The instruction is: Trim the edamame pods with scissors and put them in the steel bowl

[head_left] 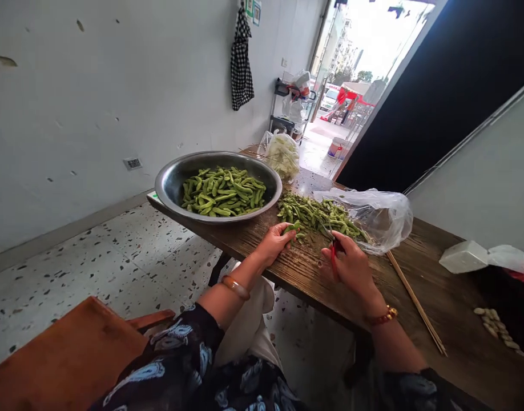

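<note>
Between the fingers of my left hand (275, 242) is a green edamame pod (293, 227), held over the near edge of the table. My right hand (351, 265) is closed around red-handled scissors (334, 258), whose metal blades point up and left toward a loose pile of edamame pods (315, 214). That pile lies on the wooden table just beyond both hands. To the left stands a wide steel basin (165, 188) holding many green pods (223, 191). A crumpled clear plastic bag (382, 211) lies at the right end of the pile.
Thin wooden sticks (416, 302) lie on the table (450, 297) at right, near a clear plastic box (464, 257) and some pale nuts or shells (495, 328). A bagged leafy vegetable (282, 155) sits behind the basin. An orange-brown chair (73, 354) is at lower left.
</note>
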A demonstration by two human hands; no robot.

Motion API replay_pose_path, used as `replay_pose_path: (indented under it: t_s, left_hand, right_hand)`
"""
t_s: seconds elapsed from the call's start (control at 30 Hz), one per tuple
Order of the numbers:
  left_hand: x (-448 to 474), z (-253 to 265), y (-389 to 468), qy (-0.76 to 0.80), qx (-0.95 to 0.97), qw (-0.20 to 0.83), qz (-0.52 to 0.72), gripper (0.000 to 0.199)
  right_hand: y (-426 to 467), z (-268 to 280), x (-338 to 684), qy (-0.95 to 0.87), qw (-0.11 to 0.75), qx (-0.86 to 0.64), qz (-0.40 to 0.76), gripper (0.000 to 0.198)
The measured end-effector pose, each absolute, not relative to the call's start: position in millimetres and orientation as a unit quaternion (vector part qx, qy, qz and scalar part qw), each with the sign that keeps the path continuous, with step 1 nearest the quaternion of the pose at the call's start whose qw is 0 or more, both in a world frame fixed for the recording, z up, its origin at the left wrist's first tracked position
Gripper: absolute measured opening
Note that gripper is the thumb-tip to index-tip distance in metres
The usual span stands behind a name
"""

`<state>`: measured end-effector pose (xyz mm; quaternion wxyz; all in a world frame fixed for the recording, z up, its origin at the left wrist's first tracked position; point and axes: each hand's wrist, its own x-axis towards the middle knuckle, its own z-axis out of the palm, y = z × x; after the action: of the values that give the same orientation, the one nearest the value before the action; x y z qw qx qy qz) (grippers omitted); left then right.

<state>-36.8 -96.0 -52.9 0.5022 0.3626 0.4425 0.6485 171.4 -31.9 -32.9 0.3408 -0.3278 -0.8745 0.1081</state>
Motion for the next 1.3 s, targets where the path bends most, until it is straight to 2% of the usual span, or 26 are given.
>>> replay_pose_path:
  t_s: [0.2, 0.4, 0.63, 0.83, 1.07, 1.3]
  left_hand:
    - [-34, -50, -104, 0.458, 0.378, 0.477, 0.647, 0.036]
    - [-27, -31, -91, 0.491, 0.362, 0.485, 0.627, 0.033]
    - [7, 12, -18, 0.406, 0.461, 0.53, 0.585, 0.027]
    - [8, 3, 17, 0.401, 0.471, 0.526, 0.584, 0.029]
    - [1, -9, 15, 0.42, 0.468, 0.513, 0.585, 0.022]
    - [4, -14, 17, 0.443, 0.495, 0.493, 0.561, 0.017]
  right_hand:
    - [19, -48, 151, -0.906, 0.316, -0.266, 0.09, 0.051]
    - [28, -61, 164, -0.86, 0.396, -0.297, 0.12, 0.05]
    - [35, -38, 178, -0.795, 0.467, -0.351, 0.164, 0.051]
    - [53, -39, 183, -0.801, 0.463, -0.358, 0.129, 0.042]
    - [48, -39, 177, -0.838, 0.392, -0.358, 0.123, 0.045]
    - [45, -42, 174, -0.845, 0.376, -0.353, 0.142, 0.046]
